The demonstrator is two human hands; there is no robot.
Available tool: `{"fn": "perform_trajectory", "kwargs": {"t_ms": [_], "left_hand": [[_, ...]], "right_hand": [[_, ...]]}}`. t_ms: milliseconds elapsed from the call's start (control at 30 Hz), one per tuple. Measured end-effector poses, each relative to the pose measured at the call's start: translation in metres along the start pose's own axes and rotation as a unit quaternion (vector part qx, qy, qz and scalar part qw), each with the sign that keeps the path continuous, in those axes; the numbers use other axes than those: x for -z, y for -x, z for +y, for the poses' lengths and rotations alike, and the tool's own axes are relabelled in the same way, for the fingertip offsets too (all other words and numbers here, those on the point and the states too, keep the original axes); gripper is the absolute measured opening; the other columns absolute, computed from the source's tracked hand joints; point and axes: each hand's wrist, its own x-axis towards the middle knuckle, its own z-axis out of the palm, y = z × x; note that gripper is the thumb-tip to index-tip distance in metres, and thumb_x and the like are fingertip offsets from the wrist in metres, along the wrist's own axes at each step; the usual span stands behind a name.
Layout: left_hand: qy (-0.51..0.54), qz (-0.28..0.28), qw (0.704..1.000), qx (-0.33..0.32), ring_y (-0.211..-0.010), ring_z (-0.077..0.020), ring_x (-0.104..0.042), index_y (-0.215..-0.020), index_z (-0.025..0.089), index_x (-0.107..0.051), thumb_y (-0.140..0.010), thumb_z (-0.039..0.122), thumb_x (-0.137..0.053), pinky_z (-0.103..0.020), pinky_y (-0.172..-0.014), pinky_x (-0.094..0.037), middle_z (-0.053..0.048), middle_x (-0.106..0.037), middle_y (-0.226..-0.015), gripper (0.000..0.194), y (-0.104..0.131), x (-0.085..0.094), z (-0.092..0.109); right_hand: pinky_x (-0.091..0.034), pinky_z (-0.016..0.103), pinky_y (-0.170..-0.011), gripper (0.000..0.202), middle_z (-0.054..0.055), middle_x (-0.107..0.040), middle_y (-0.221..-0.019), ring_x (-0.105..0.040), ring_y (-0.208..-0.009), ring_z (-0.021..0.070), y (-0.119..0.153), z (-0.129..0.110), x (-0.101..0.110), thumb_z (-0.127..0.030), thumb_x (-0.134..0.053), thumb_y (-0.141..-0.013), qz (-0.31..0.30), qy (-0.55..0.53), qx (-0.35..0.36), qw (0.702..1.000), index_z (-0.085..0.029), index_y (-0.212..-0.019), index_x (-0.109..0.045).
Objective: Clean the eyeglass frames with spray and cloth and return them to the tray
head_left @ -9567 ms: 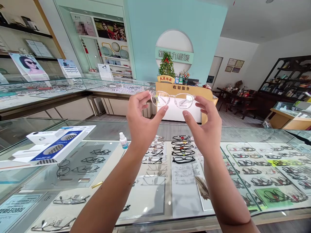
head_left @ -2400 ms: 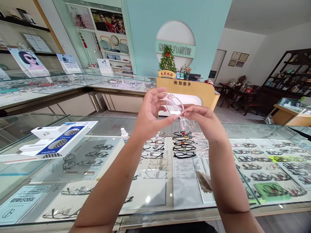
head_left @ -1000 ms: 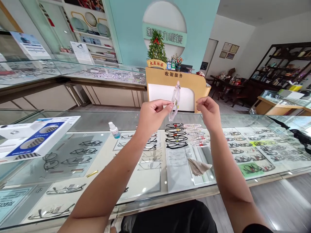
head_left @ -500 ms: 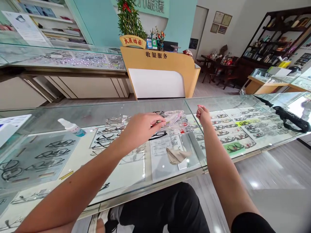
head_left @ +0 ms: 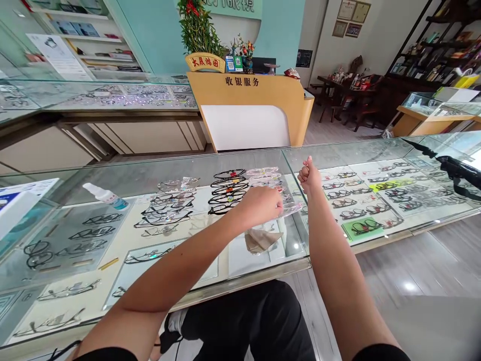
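Our left hand [head_left: 263, 203] is bent over the display counter [head_left: 240, 283] at the centre of the frame, its fingers curled inward just beside a pair of clear glasses [head_left: 292, 208]; we cannot tell whether the fingertips grip it or only touch it. That pair lies right of centre, at the near end of a column of pale frames [head_left: 263, 171] partly hidden by the hand. Our right hand [head_left: 310, 175], a little further right, is closed in a loose fist with the thumb up, above the glass. Left of the pale column we see a column of black frames [head_left: 228, 191], and further left a group of dark glasses [head_left: 169, 205]. A beige cloth [head_left: 261, 241] lies below our left hand. We have a white spray bottle [head_left: 105, 195] at the left of the frame and a green mat [head_left: 355, 236] bearing glasses at the right.
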Motion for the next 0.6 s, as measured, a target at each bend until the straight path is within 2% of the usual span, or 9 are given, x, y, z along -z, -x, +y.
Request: {"fn": "perform_trajectory", "kwargs": {"t_ms": [200, 400, 600], "left_hand": [[-0.026, 0.002, 1.000, 0.010, -0.081, -0.0251, -0.072, -0.090, 0.027, -0.089, -0.090, 0.027, -0.065, -0.033, -0.072, -0.045, -0.006, -0.080, -0.082, 0.025, -0.009, -0.017, -0.007], [-0.033, -0.006, 0.999, 0.016, -0.079, -0.0253, -0.072, -0.084, 0.027, -0.087, -0.089, 0.021, -0.064, -0.034, -0.070, -0.041, -0.006, -0.078, -0.077, 0.024, -0.017, -0.024, -0.013], [-0.020, -0.007, 1.000, 0.016, -0.083, -0.0258, -0.075, -0.085, 0.027, -0.088, -0.085, 0.025, -0.070, -0.032, -0.077, -0.047, -0.007, -0.078, -0.078, 0.018, -0.022, -0.030, -0.018]], "right_hand": [[-0.018, 0.026, -0.035, 0.065, -0.015, -0.017, -0.045, -0.013, -0.040, 0.0079, 0.000, 0.000, -0.002, -0.085, -0.075, -0.085, -0.001, 0.013, -0.013, 1.000, -0.027, -0.078, -0.047], [-0.015, 0.029, -0.036, 0.073, -0.013, -0.015, -0.044, -0.011, -0.040, 0.0085, 0.002, -0.006, -0.006, -0.096, -0.061, -0.086, -0.017, 0.014, -0.022, 1.000, -0.027, -0.071, -0.042], [-0.014, 0.028, -0.037, 0.074, -0.013, -0.014, -0.044, -0.010, -0.041, 0.0085, 0.006, -0.007, -0.008, -0.095, -0.061, -0.087, -0.027, 0.008, -0.026, 0.999, -0.027, -0.069, -0.040]]}}
